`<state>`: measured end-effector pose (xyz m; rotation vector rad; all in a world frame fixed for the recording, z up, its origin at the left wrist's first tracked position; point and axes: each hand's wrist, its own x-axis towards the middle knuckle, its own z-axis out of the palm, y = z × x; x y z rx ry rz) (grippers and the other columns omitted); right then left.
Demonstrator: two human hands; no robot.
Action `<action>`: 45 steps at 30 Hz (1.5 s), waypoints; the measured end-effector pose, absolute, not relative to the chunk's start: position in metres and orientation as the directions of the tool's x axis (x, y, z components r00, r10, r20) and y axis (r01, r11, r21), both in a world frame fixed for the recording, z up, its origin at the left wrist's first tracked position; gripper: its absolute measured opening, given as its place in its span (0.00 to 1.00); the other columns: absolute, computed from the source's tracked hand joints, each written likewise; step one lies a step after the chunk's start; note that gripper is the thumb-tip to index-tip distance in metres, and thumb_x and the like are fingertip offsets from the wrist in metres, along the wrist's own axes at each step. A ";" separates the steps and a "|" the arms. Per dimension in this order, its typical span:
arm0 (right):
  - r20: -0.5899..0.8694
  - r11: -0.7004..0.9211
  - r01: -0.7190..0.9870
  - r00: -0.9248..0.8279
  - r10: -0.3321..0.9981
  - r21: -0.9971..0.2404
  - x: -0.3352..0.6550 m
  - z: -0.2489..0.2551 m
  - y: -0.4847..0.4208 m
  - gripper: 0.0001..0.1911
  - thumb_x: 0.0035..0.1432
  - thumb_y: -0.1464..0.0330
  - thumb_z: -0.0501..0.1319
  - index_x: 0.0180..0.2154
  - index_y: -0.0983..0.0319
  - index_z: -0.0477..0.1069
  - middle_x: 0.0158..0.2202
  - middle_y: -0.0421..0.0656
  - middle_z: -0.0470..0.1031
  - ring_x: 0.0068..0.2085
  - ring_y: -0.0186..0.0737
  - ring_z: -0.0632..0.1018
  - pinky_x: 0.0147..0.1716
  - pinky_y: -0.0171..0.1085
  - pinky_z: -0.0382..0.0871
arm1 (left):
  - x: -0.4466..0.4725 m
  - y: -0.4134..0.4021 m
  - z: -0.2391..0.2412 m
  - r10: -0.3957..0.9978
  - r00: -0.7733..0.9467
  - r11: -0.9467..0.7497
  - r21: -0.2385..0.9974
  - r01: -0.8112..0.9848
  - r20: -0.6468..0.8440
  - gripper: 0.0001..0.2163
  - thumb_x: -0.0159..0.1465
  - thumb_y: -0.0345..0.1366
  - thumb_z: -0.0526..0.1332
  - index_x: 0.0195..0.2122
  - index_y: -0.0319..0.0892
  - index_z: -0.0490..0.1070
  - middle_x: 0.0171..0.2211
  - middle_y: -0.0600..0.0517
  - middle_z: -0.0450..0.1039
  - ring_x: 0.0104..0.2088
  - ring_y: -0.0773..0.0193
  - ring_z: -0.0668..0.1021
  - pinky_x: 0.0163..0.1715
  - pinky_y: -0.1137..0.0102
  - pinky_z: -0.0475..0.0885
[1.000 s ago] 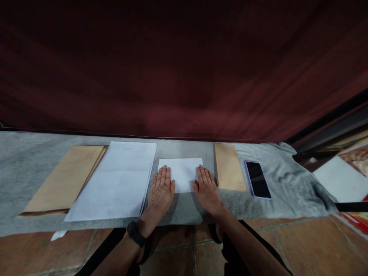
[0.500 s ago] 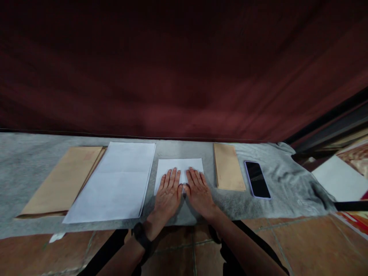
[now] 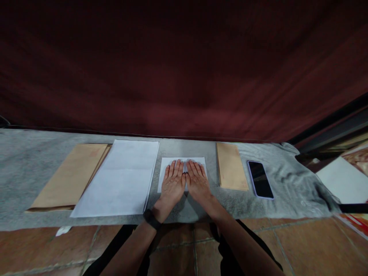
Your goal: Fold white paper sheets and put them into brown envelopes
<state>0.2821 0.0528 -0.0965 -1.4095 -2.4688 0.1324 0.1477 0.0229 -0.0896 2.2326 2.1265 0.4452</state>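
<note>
A small folded white paper (image 3: 164,168) lies on a grey cloth (image 3: 23,168) in front of me. My left hand (image 3: 172,184) and my right hand (image 3: 196,181) rest flat on it side by side, fingers stretched out and thumbs touching at the middle. Both hands are open and press down on the paper. A black band sits on my left wrist.
Left of the hands lies a stack of white sheets (image 3: 120,180), and beyond it a pile of brown envelopes (image 3: 70,178). To the right lie a narrow brown envelope (image 3: 230,166) and a dark phone (image 3: 260,179). A dark red curtain (image 3: 184,69) hangs behind. Tiled floor shows below.
My hands slid from the paper's outer edges inward to its middle and now lie together, a little farther up the sheet.
</note>
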 end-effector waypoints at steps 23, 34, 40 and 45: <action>0.218 0.447 0.875 -0.407 0.887 -0.186 0.286 -0.105 0.071 0.27 0.73 0.61 0.49 0.69 0.59 0.58 0.71 0.48 0.56 0.70 0.52 0.60 0.67 0.55 0.51 | 0.129 0.034 -0.096 0.980 -0.040 0.005 0.180 0.984 0.194 0.26 0.73 0.40 0.44 0.70 0.39 0.57 0.70 0.45 0.58 0.71 0.52 0.57 0.70 0.51 0.51; 0.259 0.427 0.890 -0.380 0.888 -0.160 0.302 -0.108 0.073 0.27 0.73 0.61 0.50 0.69 0.62 0.58 0.71 0.50 0.58 0.70 0.52 0.60 0.67 0.53 0.51 | 0.124 0.033 -0.098 0.978 -0.052 0.017 0.170 0.985 0.204 0.26 0.73 0.39 0.44 0.71 0.37 0.55 0.70 0.44 0.57 0.72 0.53 0.57 0.70 0.52 0.52; 0.284 0.390 0.909 -0.339 0.897 -0.147 0.310 -0.107 0.073 0.28 0.73 0.61 0.49 0.69 0.65 0.58 0.70 0.54 0.59 0.69 0.54 0.61 0.66 0.55 0.53 | 0.122 0.031 -0.097 0.977 -0.057 0.021 0.171 0.985 0.206 0.26 0.73 0.40 0.44 0.71 0.37 0.55 0.70 0.44 0.57 0.71 0.52 0.58 0.70 0.52 0.52; 0.302 0.307 0.944 -0.261 0.917 -0.118 0.314 -0.105 0.070 0.30 0.73 0.64 0.47 0.68 0.76 0.56 0.68 0.62 0.60 0.67 0.58 0.63 0.64 0.54 0.56 | 0.123 0.029 -0.093 0.981 -0.083 0.053 0.164 0.985 0.178 0.27 0.73 0.40 0.44 0.70 0.33 0.56 0.70 0.42 0.56 0.71 0.49 0.57 0.70 0.52 0.52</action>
